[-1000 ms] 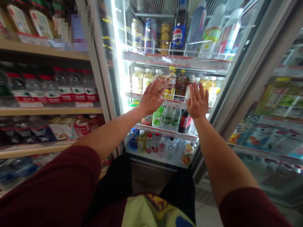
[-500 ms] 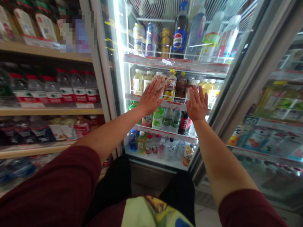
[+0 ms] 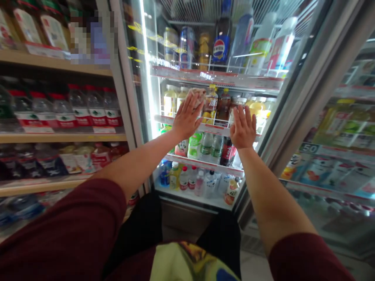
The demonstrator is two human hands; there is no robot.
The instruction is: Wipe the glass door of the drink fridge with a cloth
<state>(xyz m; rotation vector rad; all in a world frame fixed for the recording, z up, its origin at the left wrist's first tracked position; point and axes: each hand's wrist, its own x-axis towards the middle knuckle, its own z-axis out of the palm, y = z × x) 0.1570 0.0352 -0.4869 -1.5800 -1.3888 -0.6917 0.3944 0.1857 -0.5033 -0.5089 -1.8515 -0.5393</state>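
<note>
My left hand (image 3: 188, 119) presses a crumpled pale cloth (image 3: 197, 96) flat against the glass door (image 3: 202, 144) of a lit drinks cooler. The cloth sticks out past the fingertips, and the palm covers part of it. To the right, my right hand (image 3: 243, 128) rests palm-down on the same glass with its fingers extended and nothing in it. Behind the door, bottles stand on several wire shelves, among them a cola bottle (image 3: 221, 43) on an upper one. A dark brown bottle (image 3: 225, 103) shows between my hands.
On the left, an open wooden shelf (image 3: 64, 138) carries rows of red-capped bottles (image 3: 63, 110). The metal door frame (image 3: 281, 136) runs along the right. Beyond it, another glass-fronted cooler section holds cartons (image 3: 318, 168) and bottles. My legs (image 3: 140, 226) are close to the cooler's base.
Both hands and the cloth stay in nearly the same place on the glass. The view has shifted very slightly.
</note>
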